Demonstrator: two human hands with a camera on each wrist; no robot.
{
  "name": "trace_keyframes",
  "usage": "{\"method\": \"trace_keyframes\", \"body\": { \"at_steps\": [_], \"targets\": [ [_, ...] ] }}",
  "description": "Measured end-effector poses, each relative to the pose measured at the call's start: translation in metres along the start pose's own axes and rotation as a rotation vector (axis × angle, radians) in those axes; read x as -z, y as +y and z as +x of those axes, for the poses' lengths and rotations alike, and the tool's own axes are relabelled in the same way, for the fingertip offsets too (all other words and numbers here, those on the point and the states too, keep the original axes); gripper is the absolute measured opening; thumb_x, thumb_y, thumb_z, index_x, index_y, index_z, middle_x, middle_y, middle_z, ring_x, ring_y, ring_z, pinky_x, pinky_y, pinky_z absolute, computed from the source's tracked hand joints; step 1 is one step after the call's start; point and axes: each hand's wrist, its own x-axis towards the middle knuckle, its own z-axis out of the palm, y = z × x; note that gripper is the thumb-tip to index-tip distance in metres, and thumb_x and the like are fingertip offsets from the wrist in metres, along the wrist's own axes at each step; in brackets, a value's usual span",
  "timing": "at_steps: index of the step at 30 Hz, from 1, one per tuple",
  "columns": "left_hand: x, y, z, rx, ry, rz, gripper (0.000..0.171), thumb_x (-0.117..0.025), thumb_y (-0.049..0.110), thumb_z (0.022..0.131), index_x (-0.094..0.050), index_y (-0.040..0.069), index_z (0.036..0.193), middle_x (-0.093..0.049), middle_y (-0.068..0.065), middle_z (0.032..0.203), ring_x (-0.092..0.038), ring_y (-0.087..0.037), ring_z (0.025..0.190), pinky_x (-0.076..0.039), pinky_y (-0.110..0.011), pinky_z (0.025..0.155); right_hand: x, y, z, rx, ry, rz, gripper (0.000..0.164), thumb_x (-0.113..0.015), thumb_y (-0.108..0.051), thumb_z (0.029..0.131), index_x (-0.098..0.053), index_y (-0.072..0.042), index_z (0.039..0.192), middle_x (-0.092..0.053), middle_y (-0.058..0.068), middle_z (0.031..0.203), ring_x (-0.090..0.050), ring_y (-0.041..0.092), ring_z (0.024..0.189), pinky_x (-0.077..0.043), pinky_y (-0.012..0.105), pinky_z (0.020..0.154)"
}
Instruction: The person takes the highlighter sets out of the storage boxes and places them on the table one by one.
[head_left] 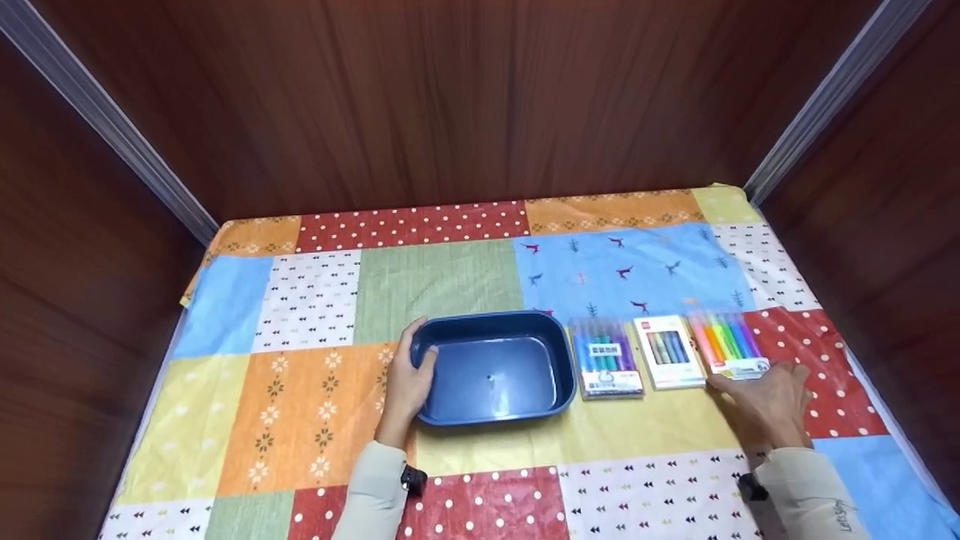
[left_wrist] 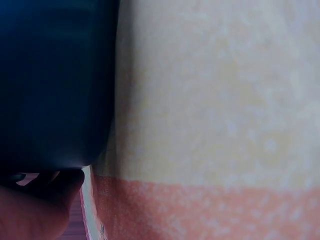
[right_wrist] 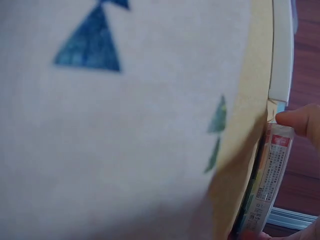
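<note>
A dark blue plastic bin sits on the patterned tablecloth. My left hand holds its left side, with the thumb over the rim and the fingers along the outer wall. In the left wrist view the bin's dark outer wall hides most of that hand. At the right, my right hand grips the near end of a clear pack of rainbow-coloured markers. The right wrist view has the thumb at one edge of the pack's printed end and a fingertip at the other.
Between bin and markers lie a clear pack of blue, green and purple pens and a white box with a window showing coloured sticks. Brown wood panels enclose the table at the back and both sides.
</note>
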Motion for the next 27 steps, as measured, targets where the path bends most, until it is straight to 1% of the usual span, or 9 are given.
{"method": "trace_keyframes", "body": {
  "at_steps": [2,5,9,12,15,17,21,24,27],
  "targets": [
    [0.000,0.001,0.001,0.000,0.004,-0.001,0.050,-0.059,0.013,0.098,-0.050,0.021,0.147,-0.049,-0.008,0.155,-0.041,-0.033,0.148,-0.031,-0.053,0.123,0.001,-0.002,0.001,-0.007,-0.018,-0.007,0.114,-0.077,-0.065,0.075,-0.033,0.021,0.136,-0.030,0.033,0.125,-0.042,0.042,0.094,-0.049,0.056,0.083],
    [-0.002,-0.001,0.001,0.002,0.003,0.008,0.051,-0.059,0.012,0.098,-0.049,0.019,0.147,-0.049,-0.009,0.156,-0.041,-0.033,0.148,-0.032,-0.053,0.123,0.004,-0.004,0.001,-0.022,-0.049,-0.017,0.120,-0.077,-0.067,0.074,-0.028,0.021,0.140,-0.028,0.036,0.130,-0.041,0.046,0.099,-0.050,0.062,0.088],
    [-0.003,0.000,0.004,-0.020,0.001,0.071,0.054,-0.061,0.015,0.097,-0.046,0.016,0.149,-0.049,-0.012,0.155,-0.044,-0.035,0.146,-0.034,-0.054,0.121,0.007,-0.005,0.001,-0.025,-0.080,-0.033,0.128,-0.073,-0.071,0.075,-0.018,0.021,0.145,-0.025,0.041,0.136,-0.039,0.051,0.105,-0.046,0.069,0.095],
    [-0.001,0.003,0.006,-0.062,0.022,0.152,0.058,-0.063,0.020,0.096,-0.043,0.013,0.150,-0.050,-0.015,0.153,-0.047,-0.037,0.142,-0.038,-0.054,0.118,0.008,-0.009,0.001,0.001,-0.108,-0.056,0.130,-0.065,-0.075,0.079,-0.007,0.018,0.149,-0.020,0.046,0.140,-0.032,0.058,0.115,-0.033,0.075,0.103],
    [0.001,0.005,0.006,-0.113,0.040,0.236,0.061,-0.065,0.025,0.096,-0.042,0.011,0.151,-0.050,-0.018,0.151,-0.050,-0.037,0.139,-0.042,-0.054,0.114,0.011,-0.017,0.002,0.053,-0.096,-0.078,0.128,-0.057,-0.077,0.083,0.000,0.015,0.152,-0.013,0.050,0.146,-0.020,0.064,0.126,-0.017,0.079,0.106],
    [0.004,0.007,0.004,-0.149,0.047,0.284,0.064,-0.066,0.029,0.096,-0.041,0.010,0.151,-0.051,-0.019,0.149,-0.052,-0.037,0.136,-0.045,-0.055,0.111,0.012,-0.028,0.001,0.096,-0.053,-0.089,0.126,-0.056,-0.078,0.083,-0.002,0.013,0.154,-0.012,0.049,0.148,-0.017,0.065,0.130,-0.014,0.080,0.104],
    [0.007,0.014,0.000,-0.193,0.046,0.370,0.069,-0.066,0.039,0.095,-0.038,0.013,0.153,-0.048,-0.017,0.151,-0.050,-0.038,0.136,-0.044,-0.056,0.110,0.008,-0.057,-0.005,0.173,0.032,-0.080,0.120,-0.056,-0.077,0.083,-0.012,0.008,0.156,-0.018,0.044,0.151,-0.020,0.062,0.133,-0.016,0.077,0.104],
    [0.005,0.022,-0.002,-0.230,0.027,0.446,0.072,-0.064,0.045,0.095,-0.037,0.014,0.154,-0.043,-0.017,0.154,-0.045,-0.037,0.141,-0.033,-0.059,0.119,0.004,-0.083,-0.014,0.255,0.059,-0.058,0.115,-0.058,-0.075,0.084,-0.017,0.006,0.156,-0.021,0.041,0.153,-0.021,0.061,0.137,-0.015,0.078,0.108],
    [-0.001,0.027,-0.006,-0.274,0.006,0.513,0.074,-0.062,0.050,0.094,-0.038,0.013,0.154,-0.040,-0.019,0.156,-0.040,-0.037,0.144,-0.021,-0.063,0.124,-0.003,-0.107,-0.024,0.354,0.072,-0.039,0.110,-0.060,-0.074,0.085,-0.023,0.003,0.155,-0.023,0.038,0.155,-0.023,0.060,0.139,-0.013,0.080,0.110]
  ]
}}
